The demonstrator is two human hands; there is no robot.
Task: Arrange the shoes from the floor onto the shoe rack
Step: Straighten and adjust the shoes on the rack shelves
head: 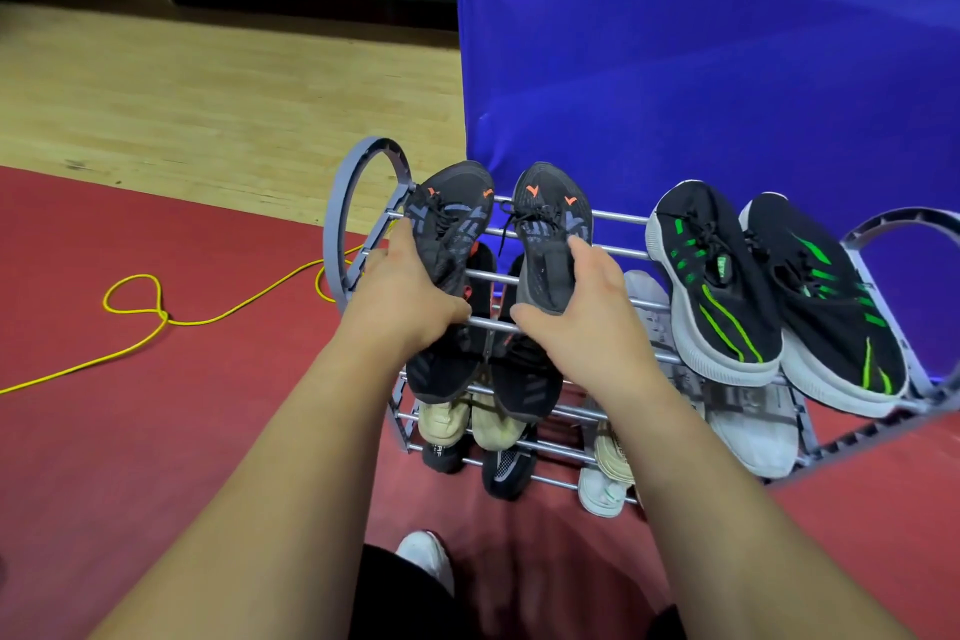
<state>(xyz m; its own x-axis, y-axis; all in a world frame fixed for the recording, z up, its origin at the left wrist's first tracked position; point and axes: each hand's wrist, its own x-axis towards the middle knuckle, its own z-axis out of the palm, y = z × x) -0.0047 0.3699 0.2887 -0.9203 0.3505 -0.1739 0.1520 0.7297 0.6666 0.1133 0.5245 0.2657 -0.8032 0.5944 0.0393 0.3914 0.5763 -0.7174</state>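
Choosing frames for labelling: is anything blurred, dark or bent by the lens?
Head view: the black mesh shoes with orange marks, one in the left hand, one in the right hand, are sharp; the red floor at bottom centre is smeared; the grey metal shoe rack bows toward the right edge; the top-left corner is nearly black.

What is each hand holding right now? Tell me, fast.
Left hand: grips the left black-orange shoe by its heel.
Right hand: grips the right black-orange shoe by its heel.

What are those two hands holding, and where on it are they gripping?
Each hand grips one black orange-marked shoe round its heel end: the left hand the left shoe, the right hand the right shoe.
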